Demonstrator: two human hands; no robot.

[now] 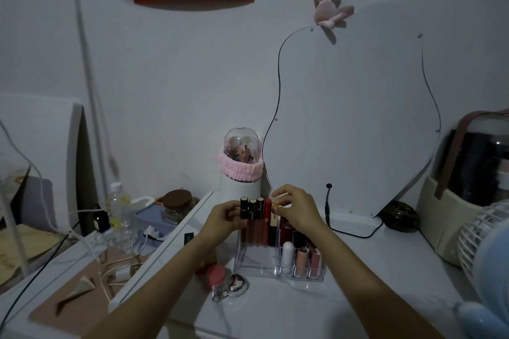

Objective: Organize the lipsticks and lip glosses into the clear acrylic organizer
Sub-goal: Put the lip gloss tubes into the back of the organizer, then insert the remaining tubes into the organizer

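The clear acrylic organizer stands on the white desk, its front left compartment bare. Several tall lip glosses with black and red caps stand in its back row. Short lipsticks, one white and pink ones, fill the right-hand slots. My left hand grips the black-capped gloss at the left end of the back row. My right hand pinches a gold-topped tube at the right side of that row.
A pink-capped jar and a metal keychain lie just left of the organizer's front. A brush holder with a pink band and a wavy mirror stand behind. A black cable, a fan and a cluttered lower shelf flank the desk.
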